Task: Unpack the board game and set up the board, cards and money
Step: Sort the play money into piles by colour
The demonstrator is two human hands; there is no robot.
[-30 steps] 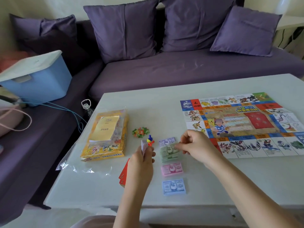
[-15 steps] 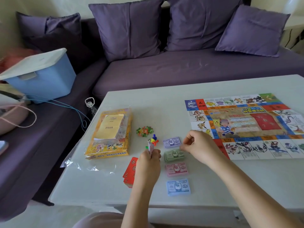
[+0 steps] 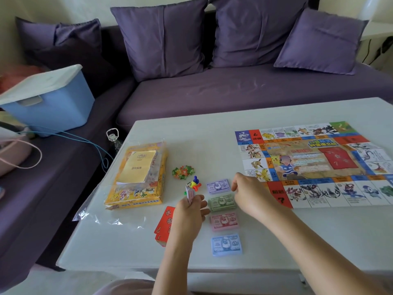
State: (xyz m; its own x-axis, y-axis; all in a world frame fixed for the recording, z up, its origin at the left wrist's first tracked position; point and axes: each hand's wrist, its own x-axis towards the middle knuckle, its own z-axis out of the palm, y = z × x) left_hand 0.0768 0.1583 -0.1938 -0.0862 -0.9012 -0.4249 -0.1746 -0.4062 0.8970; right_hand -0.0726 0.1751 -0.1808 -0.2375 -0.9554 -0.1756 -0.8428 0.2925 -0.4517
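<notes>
Money lies in four stacks on the white table, in a single column: purple stack, green stack, pink stack and blue stack, the purple one farthest from the person and the blue one nearest.

Taking the green stack as the mark, the one game board lies unfolded flat to its right, its near left corner close by. The left hand is just left of the green stack, its fingers wrapped round a thin bundle of notes held upright. The right hand hovers just right of the green stack with curled fingers reaching toward the purple stack; whether it pinches a note cannot be told.

One pile of red cards lies left of the green stack, partly hidden behind the left wrist. One cluster of coloured pawns and one heap of green and orange tokens sit beyond and left of it. Further left is one yellow box in clear wrap with one yellow booklet on top.
</notes>
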